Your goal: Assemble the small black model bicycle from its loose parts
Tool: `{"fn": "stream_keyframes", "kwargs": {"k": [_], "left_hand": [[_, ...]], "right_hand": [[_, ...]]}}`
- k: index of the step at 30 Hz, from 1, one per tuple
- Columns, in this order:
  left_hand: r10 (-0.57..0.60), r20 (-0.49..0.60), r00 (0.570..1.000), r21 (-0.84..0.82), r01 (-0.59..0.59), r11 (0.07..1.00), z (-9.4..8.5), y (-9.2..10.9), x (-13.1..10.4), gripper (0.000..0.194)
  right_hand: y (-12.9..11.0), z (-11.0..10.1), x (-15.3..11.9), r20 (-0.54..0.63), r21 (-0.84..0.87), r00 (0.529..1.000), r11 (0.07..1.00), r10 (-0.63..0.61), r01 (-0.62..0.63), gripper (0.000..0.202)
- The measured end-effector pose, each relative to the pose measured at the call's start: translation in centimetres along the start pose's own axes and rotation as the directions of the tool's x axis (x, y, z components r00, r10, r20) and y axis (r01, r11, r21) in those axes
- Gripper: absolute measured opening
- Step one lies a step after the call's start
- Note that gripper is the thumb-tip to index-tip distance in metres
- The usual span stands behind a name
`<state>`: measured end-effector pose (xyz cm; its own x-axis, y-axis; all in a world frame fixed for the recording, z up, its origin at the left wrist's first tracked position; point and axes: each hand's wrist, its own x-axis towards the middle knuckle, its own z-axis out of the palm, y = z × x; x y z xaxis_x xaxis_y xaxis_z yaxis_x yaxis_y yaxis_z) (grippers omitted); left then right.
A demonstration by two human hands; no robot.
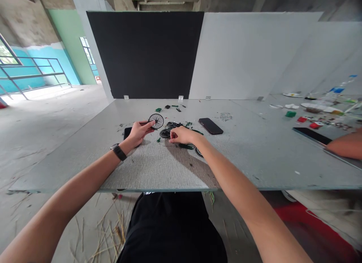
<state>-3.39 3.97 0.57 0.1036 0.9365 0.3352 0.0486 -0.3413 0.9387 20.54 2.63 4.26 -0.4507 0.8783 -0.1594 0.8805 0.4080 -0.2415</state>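
Observation:
My left hand [138, 131], wearing a dark wristwatch [118, 152], holds a small black spoked wheel [157, 120] upright above the table, gripped at its near side. My right hand [181, 135] reaches in from the right, its fingers drawn together among small model parts; whatever may be between the fingertips is hidden. A second spoked wheel [164, 133] lies just left of these fingers. Black and dark green pieces [186, 146] lie beside and partly under the right hand. Another wheel [199, 152] is partly covered by my right forearm.
A dark phone [210, 126] lies right of the parts, and a black object [128, 132] sits behind my left hand. Small green and black pieces [158, 109] are farther back. At the right, another person's arm [346, 144] rests by a dark flat device [311, 135]. A black panel [149, 55] stands behind.

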Motion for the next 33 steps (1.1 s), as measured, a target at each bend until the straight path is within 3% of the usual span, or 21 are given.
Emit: {"fn": "stream_keyframes", "kwargs": {"k": [1,2,3,4,6,8,10,11,17,25,33], "left_hand": [[0.110,0.044,0.993,0.204,-0.117,0.972,-0.2,0.2,0.0,0.030],[0.224,0.116,0.968,0.436,-0.252,0.864,-0.5,0.4,-0.1,0.025],[0.334,0.264,0.905,0.636,-0.424,0.645,-0.7,0.7,-0.1,0.022],[0.372,0.439,0.818,0.728,-0.567,0.386,-1.0,0.9,-0.1,0.021],[0.368,0.533,0.762,0.733,-0.633,0.248,-1.3,1.2,-0.1,0.030],[0.349,0.685,0.639,0.699,-0.712,-0.069,-1.4,1.3,-0.1,0.034],[0.318,0.772,0.550,0.630,-0.727,-0.273,-1.4,1.1,0.1,0.035],[0.307,0.792,0.527,0.608,-0.723,-0.327,-1.3,1.0,0.2,0.036],[0.284,0.806,0.519,0.591,-0.713,-0.377,-1.4,0.2,0.6,0.036],[0.303,0.746,0.593,0.664,-0.691,-0.285,-0.6,-0.9,0.5,0.029],[0.296,0.721,0.627,0.693,-0.670,-0.266,0.2,-1.1,0.1,0.029]], "right_hand": [[0.0,0.0,0.0,0.002,-0.002,1.000,1.000,-0.001,0.001,0.022],[-0.1,-0.1,-0.1,0.005,-0.005,1.000,1.000,-0.002,0.002,0.022],[-0.2,-0.1,-0.1,0.006,-0.008,1.000,1.000,-0.004,0.004,0.021],[-0.2,-0.1,-0.2,0.006,-0.011,1.000,1.000,-0.006,0.006,0.021],[-0.3,-0.1,-0.2,0.001,-0.017,1.000,1.000,-0.008,0.008,0.021],[-0.3,0.0,-0.1,-0.009,-0.024,1.000,1.000,-0.007,0.007,0.020],[-0.2,0.1,0.0,-0.017,-0.030,1.000,0.999,-0.010,0.010,0.020],[-0.1,0.1,0.0,-0.020,-0.033,1.000,0.999,-0.012,0.012,0.020],[0.0,0.2,0.2,-0.050,-0.035,0.999,0.999,-0.012,0.011,0.019],[0.0,0.3,0.3,-0.069,-0.043,0.998,0.999,0.000,-0.003,0.018],[-0.3,0.2,0.2,-0.047,-0.044,0.999,0.999,0.000,-0.002,0.014]]}}
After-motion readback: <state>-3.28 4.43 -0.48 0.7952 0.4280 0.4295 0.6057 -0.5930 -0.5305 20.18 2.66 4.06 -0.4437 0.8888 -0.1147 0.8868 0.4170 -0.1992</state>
